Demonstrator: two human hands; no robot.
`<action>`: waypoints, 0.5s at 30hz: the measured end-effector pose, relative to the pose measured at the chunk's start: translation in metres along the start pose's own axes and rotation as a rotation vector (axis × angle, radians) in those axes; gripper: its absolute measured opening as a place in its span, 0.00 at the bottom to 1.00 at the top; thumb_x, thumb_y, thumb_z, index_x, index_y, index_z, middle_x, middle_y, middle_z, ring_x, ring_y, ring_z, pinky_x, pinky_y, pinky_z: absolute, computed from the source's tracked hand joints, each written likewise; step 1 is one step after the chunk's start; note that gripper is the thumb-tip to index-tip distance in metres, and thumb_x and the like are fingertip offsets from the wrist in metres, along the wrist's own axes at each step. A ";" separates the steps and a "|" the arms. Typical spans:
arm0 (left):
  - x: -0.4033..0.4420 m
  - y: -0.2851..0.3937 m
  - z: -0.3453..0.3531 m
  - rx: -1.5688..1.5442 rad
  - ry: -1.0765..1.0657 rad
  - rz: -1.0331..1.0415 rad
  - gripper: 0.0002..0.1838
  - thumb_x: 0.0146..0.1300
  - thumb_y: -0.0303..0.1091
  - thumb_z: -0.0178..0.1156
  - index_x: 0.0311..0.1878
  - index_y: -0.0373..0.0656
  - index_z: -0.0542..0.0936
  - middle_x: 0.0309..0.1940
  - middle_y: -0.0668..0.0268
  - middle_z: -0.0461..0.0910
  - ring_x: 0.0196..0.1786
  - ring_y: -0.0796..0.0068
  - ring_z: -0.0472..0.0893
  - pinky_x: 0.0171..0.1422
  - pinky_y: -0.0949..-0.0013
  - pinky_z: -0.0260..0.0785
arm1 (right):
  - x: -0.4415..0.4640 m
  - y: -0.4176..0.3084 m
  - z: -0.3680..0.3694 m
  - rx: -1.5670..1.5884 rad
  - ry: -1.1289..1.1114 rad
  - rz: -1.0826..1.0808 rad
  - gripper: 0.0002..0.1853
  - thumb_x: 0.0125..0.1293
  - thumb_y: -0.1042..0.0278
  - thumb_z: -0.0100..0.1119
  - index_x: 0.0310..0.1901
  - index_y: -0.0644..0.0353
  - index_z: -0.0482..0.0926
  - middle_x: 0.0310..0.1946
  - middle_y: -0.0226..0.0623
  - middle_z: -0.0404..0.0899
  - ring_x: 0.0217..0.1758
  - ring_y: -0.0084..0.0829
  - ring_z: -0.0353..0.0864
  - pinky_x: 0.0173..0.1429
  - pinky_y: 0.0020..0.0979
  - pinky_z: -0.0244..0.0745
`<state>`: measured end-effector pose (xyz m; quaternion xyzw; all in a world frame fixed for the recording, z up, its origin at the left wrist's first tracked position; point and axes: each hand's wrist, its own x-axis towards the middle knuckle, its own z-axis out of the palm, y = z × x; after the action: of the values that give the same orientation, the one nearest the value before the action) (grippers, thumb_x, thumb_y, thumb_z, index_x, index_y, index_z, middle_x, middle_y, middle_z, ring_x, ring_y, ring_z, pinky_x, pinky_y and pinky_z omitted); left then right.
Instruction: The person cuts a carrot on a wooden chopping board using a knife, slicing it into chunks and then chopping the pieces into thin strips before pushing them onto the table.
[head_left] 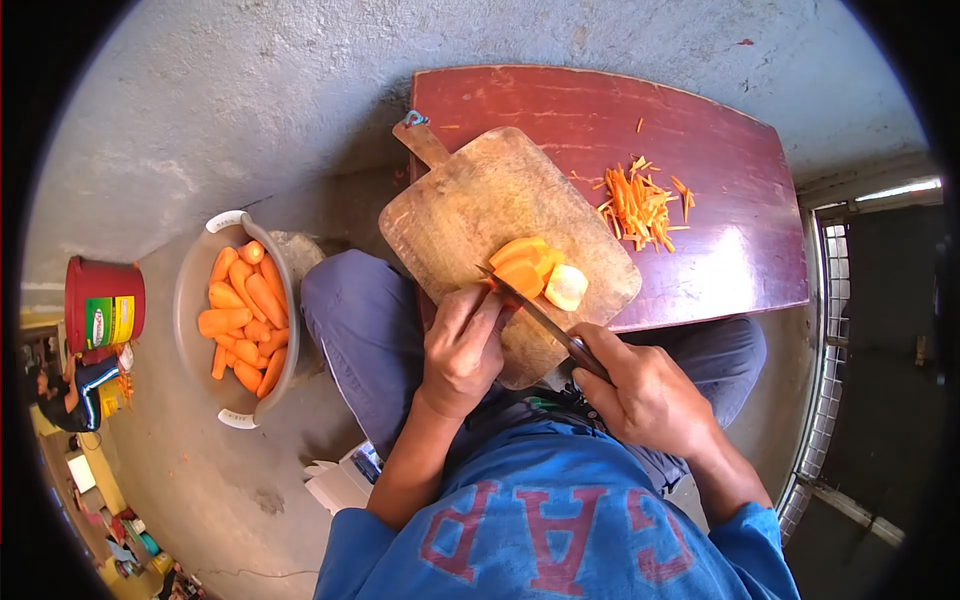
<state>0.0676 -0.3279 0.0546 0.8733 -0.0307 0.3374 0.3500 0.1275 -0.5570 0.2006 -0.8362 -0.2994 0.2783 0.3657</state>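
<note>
My right hand (pixel 645 390) is closed round the handle of a knife (pixel 545 322), whose blade points up and left across the board. My left hand (pixel 465 345) grips a carrot piece (pixel 512 302) right by the blade; its fingers partly hide it. Cut carrot slices (pixel 525 262) lie in a fanned pile just beyond the knife. Beside them sits a pale-ended carrot chunk (pixel 567 287). All of this rests on a worn wooden cutting board (pixel 480 195), its near end over my lap.
A reddish-brown table (pixel 720 200) carries a heap of carrot sticks (pixel 640 205). To the left, a grey basin (pixel 187 310) holds several peeled carrots (pixel 250 300). A red bucket (pixel 90 285) and another person (pixel 75 395) are farther left. A metal grille door (pixel 835 300) stands right.
</note>
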 end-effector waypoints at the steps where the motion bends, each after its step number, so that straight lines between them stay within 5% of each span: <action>1: 0.000 0.001 0.000 0.000 0.001 0.003 0.21 0.62 0.13 0.82 0.58 0.35 0.91 0.54 0.54 0.92 0.53 0.49 0.93 0.59 0.53 0.89 | 0.006 0.002 0.003 -0.019 -0.007 -0.013 0.17 0.83 0.71 0.68 0.65 0.67 0.76 0.38 0.65 0.88 0.45 0.71 0.91 0.46 0.62 0.84; 3: 0.000 0.001 0.000 -0.004 0.000 -0.002 0.21 0.63 0.13 0.82 0.58 0.35 0.92 0.55 0.53 0.92 0.53 0.48 0.93 0.59 0.53 0.89 | 0.023 0.013 0.013 -0.055 -0.020 -0.038 0.18 0.83 0.71 0.68 0.65 0.68 0.76 0.36 0.66 0.88 0.42 0.71 0.91 0.45 0.62 0.85; 4: -0.001 0.001 0.001 -0.007 -0.003 -0.011 0.20 0.63 0.13 0.82 0.58 0.35 0.92 0.55 0.53 0.92 0.53 0.48 0.93 0.60 0.53 0.89 | 0.033 0.021 0.022 -0.059 -0.028 -0.003 0.23 0.83 0.71 0.68 0.73 0.68 0.77 0.41 0.66 0.90 0.46 0.69 0.92 0.49 0.59 0.85; 15: -0.002 -0.002 0.001 -0.015 0.008 -0.019 0.20 0.65 0.15 0.80 0.60 0.35 0.90 0.55 0.52 0.91 0.53 0.47 0.92 0.58 0.52 0.88 | 0.008 0.005 -0.007 0.073 0.035 0.025 0.15 0.83 0.70 0.69 0.63 0.67 0.79 0.36 0.65 0.87 0.44 0.69 0.91 0.46 0.59 0.84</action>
<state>0.0670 -0.3275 0.0523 0.8696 -0.0233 0.3373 0.3599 0.1392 -0.5572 0.1993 -0.8308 -0.2720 0.2788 0.3975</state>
